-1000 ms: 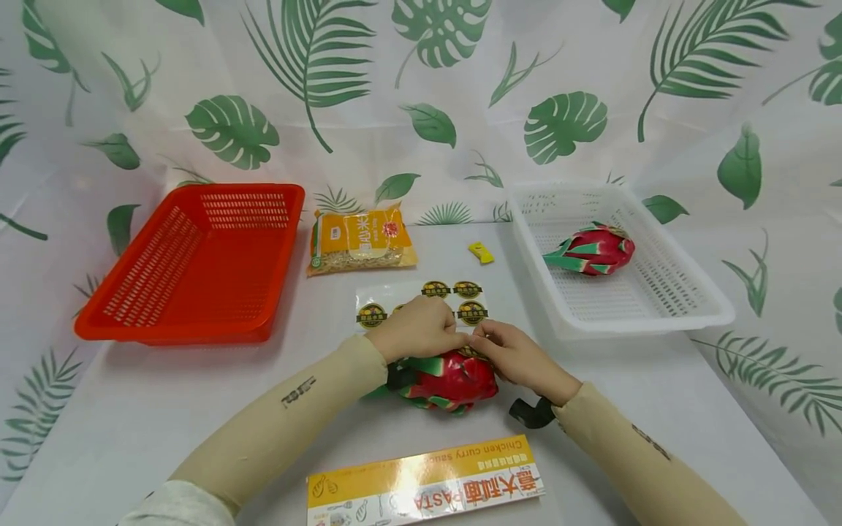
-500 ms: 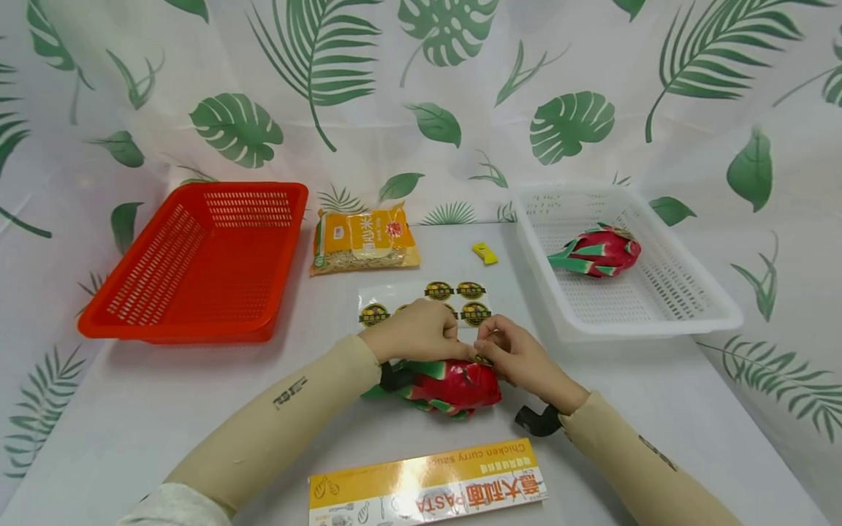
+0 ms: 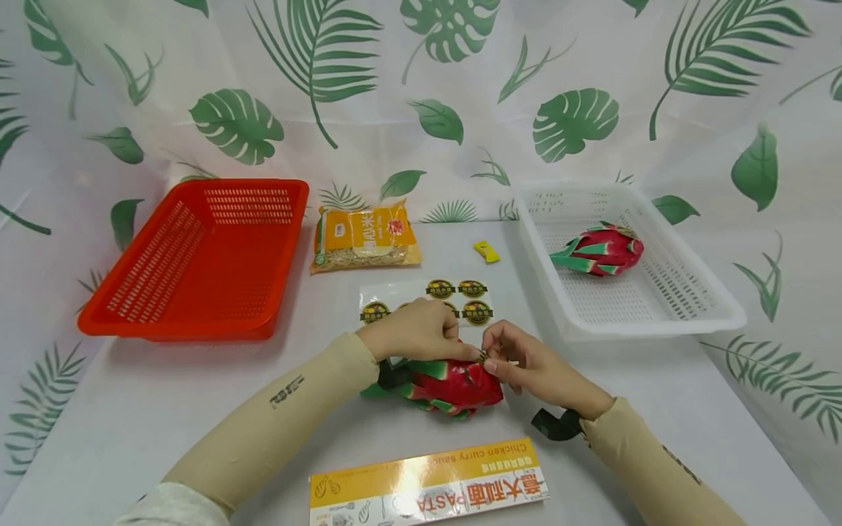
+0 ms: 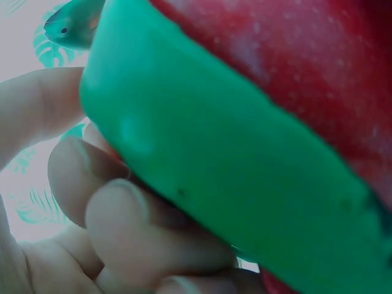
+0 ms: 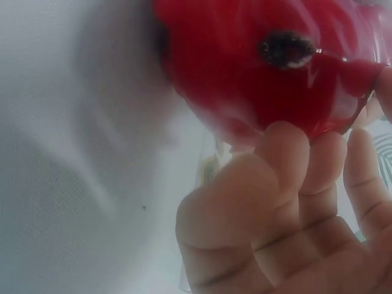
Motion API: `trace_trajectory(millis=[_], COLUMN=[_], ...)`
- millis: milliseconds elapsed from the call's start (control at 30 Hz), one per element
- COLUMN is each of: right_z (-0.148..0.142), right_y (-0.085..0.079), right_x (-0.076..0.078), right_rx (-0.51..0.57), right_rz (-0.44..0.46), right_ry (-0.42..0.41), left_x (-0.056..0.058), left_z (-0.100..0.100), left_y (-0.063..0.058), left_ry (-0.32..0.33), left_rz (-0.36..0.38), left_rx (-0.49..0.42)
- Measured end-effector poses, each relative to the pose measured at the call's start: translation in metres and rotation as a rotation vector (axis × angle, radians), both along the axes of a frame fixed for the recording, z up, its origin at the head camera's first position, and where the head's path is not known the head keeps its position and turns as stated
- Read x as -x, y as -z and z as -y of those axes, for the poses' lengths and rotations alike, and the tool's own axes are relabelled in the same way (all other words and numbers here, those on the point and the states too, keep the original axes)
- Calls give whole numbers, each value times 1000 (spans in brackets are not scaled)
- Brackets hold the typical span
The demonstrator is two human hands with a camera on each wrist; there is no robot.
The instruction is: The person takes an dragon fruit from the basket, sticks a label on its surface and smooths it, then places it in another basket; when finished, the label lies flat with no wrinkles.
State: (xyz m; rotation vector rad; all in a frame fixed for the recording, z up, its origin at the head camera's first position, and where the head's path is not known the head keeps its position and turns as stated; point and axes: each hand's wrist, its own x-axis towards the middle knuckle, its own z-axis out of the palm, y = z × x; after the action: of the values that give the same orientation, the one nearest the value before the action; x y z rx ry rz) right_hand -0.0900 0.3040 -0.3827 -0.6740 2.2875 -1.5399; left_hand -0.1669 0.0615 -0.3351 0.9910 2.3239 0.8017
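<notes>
A red dragon fruit [image 3: 454, 386] with green scales lies on the table between my hands. My left hand [image 3: 417, 332] grips it from the far side, thumb along its top. In the left wrist view, curled fingers [image 4: 131, 229] press against a green scale [image 4: 184, 135]. At the fruit's right end, my right hand [image 3: 536, 369] pinches a small dark-and-gold sticker [image 3: 483, 357] beside the left thumb. The right wrist view has the right fingertips [image 5: 285, 150] right at the fruit's blunt end [image 5: 245, 79]; the sticker is hidden there.
A sticker sheet [image 3: 376, 292] lies beyond the hands, a pasta box [image 3: 427, 486] in front. Behind are a grain bag [image 3: 365, 239] and a yellow candy [image 3: 487, 252]. A red basket [image 3: 191, 329] stands left; a white basket [image 3: 658, 321] at right holds another dragon fruit [image 3: 604, 250].
My right hand has drawn slightly right, and its pinched sticker now stands up more from the fruit's end. The left hand keeps its grip on the dragon fruit.
</notes>
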Motion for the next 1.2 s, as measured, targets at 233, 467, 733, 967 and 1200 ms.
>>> trace_trajectory(millis=[233, 467, 733, 967, 1200], right_z=[-2, -3, -3, -2, -4], right_y=[4, 8, 10, 9, 11], right_x=[1, 2, 2, 2, 2], right_rx=[22, 83, 105, 88, 88], right_rz=[15, 68, 105, 87, 65], right_ry=[-71, -85, -69, -80, -99], left_x=[-1, -1, 0, 1, 2], left_z=[-1, -2, 3, 7, 10], left_y=[0, 0, 1, 2, 3], left_ry=[11, 21, 59, 69, 66], left_rz=[-38, -48, -15, 22, 25], left_rx=[2, 8, -29, -43, -57])
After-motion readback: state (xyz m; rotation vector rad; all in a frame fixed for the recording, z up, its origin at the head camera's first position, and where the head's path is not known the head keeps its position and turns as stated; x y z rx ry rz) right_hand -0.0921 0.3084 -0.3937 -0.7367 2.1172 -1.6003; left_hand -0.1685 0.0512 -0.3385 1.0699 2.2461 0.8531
